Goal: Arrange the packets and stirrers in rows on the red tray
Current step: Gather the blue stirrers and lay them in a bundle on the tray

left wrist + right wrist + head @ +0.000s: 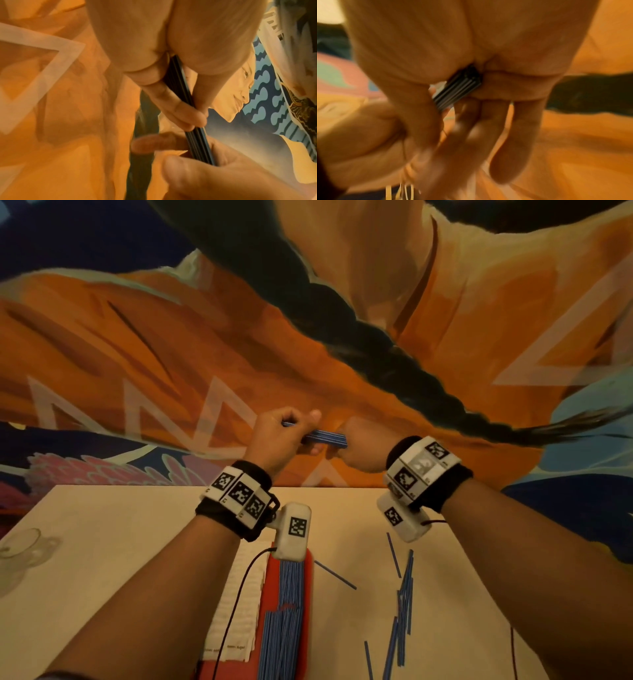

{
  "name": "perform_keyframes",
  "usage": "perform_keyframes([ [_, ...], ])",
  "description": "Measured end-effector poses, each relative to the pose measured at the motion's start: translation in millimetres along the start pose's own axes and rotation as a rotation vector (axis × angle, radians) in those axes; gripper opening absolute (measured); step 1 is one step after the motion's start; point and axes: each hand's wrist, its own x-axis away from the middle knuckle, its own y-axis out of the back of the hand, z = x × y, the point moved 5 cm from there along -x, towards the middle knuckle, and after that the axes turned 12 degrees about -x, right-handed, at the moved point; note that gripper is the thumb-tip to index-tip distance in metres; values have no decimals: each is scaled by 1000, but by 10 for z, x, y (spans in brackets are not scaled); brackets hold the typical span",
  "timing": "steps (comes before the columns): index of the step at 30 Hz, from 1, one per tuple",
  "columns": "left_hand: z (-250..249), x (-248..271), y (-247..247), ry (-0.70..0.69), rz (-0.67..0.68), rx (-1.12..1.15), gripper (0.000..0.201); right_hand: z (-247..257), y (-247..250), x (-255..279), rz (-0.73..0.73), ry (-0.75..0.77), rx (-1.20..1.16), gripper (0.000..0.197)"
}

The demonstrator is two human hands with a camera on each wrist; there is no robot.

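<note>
Both hands are raised beyond the table's far edge, holding one bundle of blue stirrers (325,437) between them. My left hand (281,436) grips the bundle's left end, fingers curled round it. My right hand (356,446) grips the right end. In the left wrist view the bundle of stirrers (181,86) runs between thumb and fingers. The right wrist view shows the bundle's end (458,86) poking from the closed palm. The red tray (270,580) lies near the table's front with a row of blue stirrers (284,625) on it and white packets (236,607) along its left.
Loose blue stirrers (404,601) lie scattered on the table (120,542) to the right of the tray. A clear glass (20,546) stands at the table's left edge. A large painted mural (171,337) fills the wall behind the table.
</note>
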Motion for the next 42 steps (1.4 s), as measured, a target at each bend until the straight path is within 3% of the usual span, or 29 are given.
perform_keyframes([
  [3,213,-95,90,151,-272,-167,35,32,-89,15,-153,-1,244,6],
  [7,195,-88,42,74,-343,-342,37,-71,-205,42,-201,-4,287,8],
  [10,218,-36,-29,30,-347,-413,39,-183,-272,43,-180,-41,234,12],
  [15,511,8,-240,282,-69,-446,39,-354,-403,99,-171,27,293,18],
  [20,692,104,-468,232,-48,-547,43,-775,-754,145,-19,-111,133,23],
  [23,984,276,-566,441,-71,-285,38,-990,-964,147,20,-141,44,24],
  [25,1165,448,-664,601,-80,-2,48,-1102,-1089,143,23,-183,-16,26],
  [27,1339,603,-857,668,-24,174,59,-1178,-1223,143,23,-222,-67,36],
  [29,1525,745,-1038,692,-36,268,51,-1208,-1398,149,48,-227,-51,49],
  [32,1814,883,-1153,795,-158,227,32,-1230,-1723,141,91,-192,5,57],
  [34,1847,940,-1143,913,-233,168,48,-1234,-1935,148,126,-173,22,57],
  [35,1924,948,-1092,889,-239,-47,56,-1233,-2031,149,150,-161,22,60],
  [36,2039,951,-1035,892,-252,-56,56,-1228,-2124,151,179,-150,16,66],
  [37,2205,947,-1024,955,-257,92,51,-1222,-2207,153,218,-143,8,75],
  [38,2346,924,-968,925,-292,156,44,-1220,-2298,152,269,-141,-1,83],
  [41,2598,853,-812,970,-323,126,16,-1218,-2532,146,392,-182,-98,96],
  [42,2692,819,-727,958,-300,80,19,-1220,-2584,136,406,-198,-139,96],
])
